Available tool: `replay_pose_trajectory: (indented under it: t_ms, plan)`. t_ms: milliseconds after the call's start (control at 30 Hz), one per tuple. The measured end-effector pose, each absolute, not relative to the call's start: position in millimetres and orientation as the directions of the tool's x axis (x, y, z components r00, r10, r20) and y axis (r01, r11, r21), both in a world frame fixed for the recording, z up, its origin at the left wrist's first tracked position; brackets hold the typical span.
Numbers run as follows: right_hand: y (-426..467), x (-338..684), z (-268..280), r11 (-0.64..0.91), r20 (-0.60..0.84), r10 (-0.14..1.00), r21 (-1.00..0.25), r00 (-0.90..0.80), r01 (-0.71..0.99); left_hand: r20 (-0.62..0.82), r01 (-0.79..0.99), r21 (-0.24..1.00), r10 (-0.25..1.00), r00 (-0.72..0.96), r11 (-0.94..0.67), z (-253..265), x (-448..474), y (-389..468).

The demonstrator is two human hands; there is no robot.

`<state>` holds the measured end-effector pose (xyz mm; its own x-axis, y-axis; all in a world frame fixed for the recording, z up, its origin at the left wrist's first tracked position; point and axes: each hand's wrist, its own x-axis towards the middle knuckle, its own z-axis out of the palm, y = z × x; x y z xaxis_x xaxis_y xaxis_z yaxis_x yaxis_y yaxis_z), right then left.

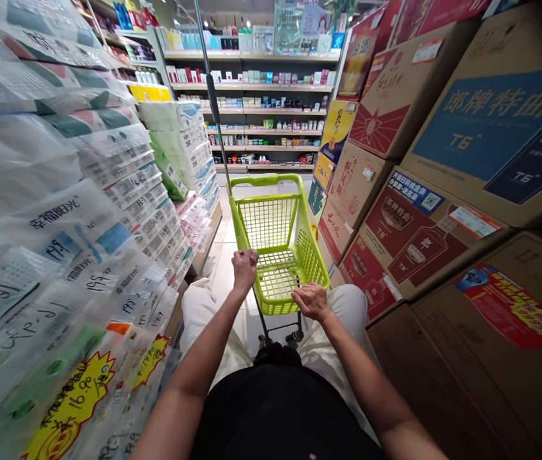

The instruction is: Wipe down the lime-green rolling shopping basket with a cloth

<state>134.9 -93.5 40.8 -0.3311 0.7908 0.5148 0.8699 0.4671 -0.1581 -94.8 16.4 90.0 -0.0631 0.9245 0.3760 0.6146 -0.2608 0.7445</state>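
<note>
A lime-green plastic shopping cart with lattice walls stands right before my body, between my knees. My left hand is closed at the near left corner of its basket, fingers curled in. On the near right corner of the rim, my right hand is wrapped with the fingers over the edge. A thin grey pole rises from the basket's left side. Through the lattice the basket shows only floor. Part of the cart's dark frame and wheels shows below, above my black top.
Plastic-wrapped packs of paper are stacked high on the left, with yellow price tags. Cardboard boxes form a wall close on the right. Shelves of small goods cross the aisle's far end. Pale floor tiles run between.
</note>
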Motion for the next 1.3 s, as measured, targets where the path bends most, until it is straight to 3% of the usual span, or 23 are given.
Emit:
replay_pose_trajectory:
  t_ms: [133,367,500,633,900,1100,1300]
  plan:
    - [-94,134,42,0.449,0.505,0.803,-0.162,-0.317,0.879,0.341,0.621,0.763,0.928,-0.152,-0.178,108,-90,50]
    - [-100,142,51,0.428,0.456,0.829,-0.142,-0.324,0.893,0.451,0.628,0.688,0.892,0.022,-0.363,66,-85,-40]
    - [-105,108,55,0.421,0.422,0.843,-0.135,-0.332,0.897,0.441,0.668,0.659,0.897,0.031,-0.347,67,-82,-46]
    - [-104,76,47,0.459,0.489,0.801,-0.134,-0.344,0.878,0.456,0.684,0.645,0.89,0.014,-0.341,75,-84,-22]
    - [-104,102,45,0.506,0.515,0.772,-0.142,-0.373,0.851,0.302,0.6,0.786,0.939,-0.167,-0.146,97,-92,45]
    - [-102,111,43,0.547,0.563,0.73,-0.14,-0.388,0.825,0.475,0.615,0.704,0.879,-0.033,-0.357,64,-75,7]
    - [-93,115,43,0.569,0.591,0.708,-0.152,-0.387,0.808,0.335,0.715,0.68,0.936,-0.107,-0.162,109,-73,60]
